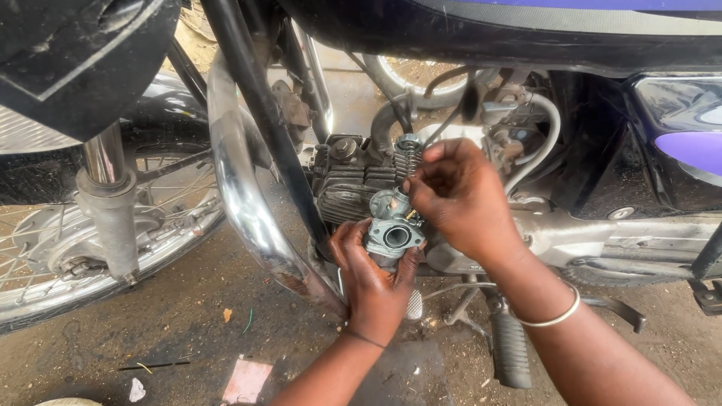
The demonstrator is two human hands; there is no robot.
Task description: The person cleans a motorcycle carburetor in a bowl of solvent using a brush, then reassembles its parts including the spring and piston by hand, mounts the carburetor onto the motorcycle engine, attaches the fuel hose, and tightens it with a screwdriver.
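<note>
Front wheel (83,248): left edge of frame, spoked, chrome rim, with a fork leg (109,203) standing upright in front of it.

Exhaust pipe (244,195): chrome, curving down from upper centre-left to lower centre, just left of the hands.

Frame tube (263,113): black, slanting from top centre-left down toward the engine.

Engine cylinder head (350,180): dark, finned, centre of frame, directly behind the held part.

Left hand (372,282): lower centre, forearm rising from the bottom edge, thin dark band at the wrist. Fingers curled upward and clamped round the underside of the carburetor.

Carburetor (392,229): small grey metal body with a round bore facing the camera, centre of frame, cradled in the left hand, just in front of the cylinder head and clear of the ground.

Spring (407,159): coiled, upright, rising from the top of the carburetor to a round cap; a cable runs on from there toward the upper right.

Right hand (462,199): right of centre, forearm entering from the lower right, silver bangle (553,316) at the wrist. Fingers pinched together: the tips at the upper end of the spring, the thumb side touching the carburetor top.

Footpeg (510,346): ribbed black rubber, lower centre-right, below the right forearm.

Side panel (677,143): dark with purple patches, right edge of frame.

Ground (180,331): dirty concrete along the bottom left, with scraps of litter.
</note>
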